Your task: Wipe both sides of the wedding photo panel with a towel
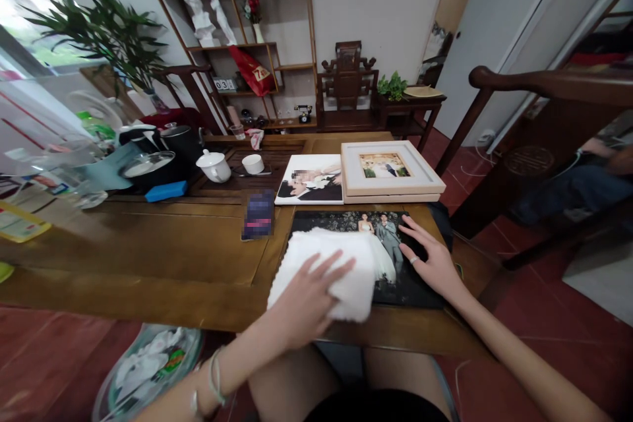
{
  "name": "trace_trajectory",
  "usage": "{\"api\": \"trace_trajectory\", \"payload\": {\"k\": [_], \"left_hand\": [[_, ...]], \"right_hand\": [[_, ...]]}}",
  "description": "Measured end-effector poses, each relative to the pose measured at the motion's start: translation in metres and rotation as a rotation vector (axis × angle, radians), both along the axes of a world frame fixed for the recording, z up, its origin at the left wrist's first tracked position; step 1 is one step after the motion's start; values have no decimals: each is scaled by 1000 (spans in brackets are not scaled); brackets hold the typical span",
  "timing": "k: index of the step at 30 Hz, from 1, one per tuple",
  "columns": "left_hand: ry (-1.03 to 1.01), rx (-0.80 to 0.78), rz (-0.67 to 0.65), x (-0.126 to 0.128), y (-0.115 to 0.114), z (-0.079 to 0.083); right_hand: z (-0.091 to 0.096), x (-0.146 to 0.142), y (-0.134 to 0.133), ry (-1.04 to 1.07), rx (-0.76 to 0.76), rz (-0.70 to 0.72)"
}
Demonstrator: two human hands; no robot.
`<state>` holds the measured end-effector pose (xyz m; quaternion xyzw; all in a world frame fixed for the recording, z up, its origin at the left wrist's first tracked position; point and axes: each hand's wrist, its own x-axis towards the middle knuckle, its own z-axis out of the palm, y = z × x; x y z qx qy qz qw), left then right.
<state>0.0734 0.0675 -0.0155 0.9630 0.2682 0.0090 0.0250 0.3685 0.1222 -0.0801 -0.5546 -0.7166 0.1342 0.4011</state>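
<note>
My left hand (309,300) lies flat on a white cloth (346,270), its fingers stretched out and slightly blurred. The cloth covers the left part of a dark wedding photo panel (410,287) on the wooden table. A couple shows on the uncovered part. At the panel's right side rests my right hand (430,260), fingers spread over its surface, a ring on one finger. Just beyond the panel are a smaller photo print (316,188) and a light wooden picture frame (395,190), which sits on another frame.
A pixelated dark packet or phone (258,214) lies left of the panel. Farther left stand a white lidded teacup (213,166), a small white cup (253,163), a blue block (167,191) and a black kettle (180,145). A waste bin (148,369) is below the table edge; a wooden chair (544,138) stands right.
</note>
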Motion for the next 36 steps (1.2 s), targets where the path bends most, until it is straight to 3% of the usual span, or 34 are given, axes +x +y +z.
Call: {"api": "trace_trajectory", "payload": {"k": [5,8,10,13,16,18,21,25,29,32,36], "left_hand": [[15,93,266,-11,70,-7],[13,152,318,-13,87,-12],[-2,157,311,-13,77,-15],[-33,112,259,-10,38,-15],[-43,45,123,-8,-5,-11],[-47,17,51,-9,-20,-9],[-67,31,97,-14,-7,-9],[-51,92,299,-22,50,-11],[-29,164,358,-26,87,-12],[-21,180,347,-25,81,-15],[-27,148,304,-23,39,-18]], "right_hand": [[2,-2,0,-26,1,18],[2,-2,1,-19,4,20],[2,-2,1,-13,2,22],[1,-1,1,-1,-2,28],[1,-1,2,24,-14,29],[1,0,3,38,-23,27],[0,1,3,48,-22,27],[0,1,3,50,-8,25],[0,0,3,38,-12,21],[0,0,3,29,-8,21],[0,-1,2,18,1,27]]}}
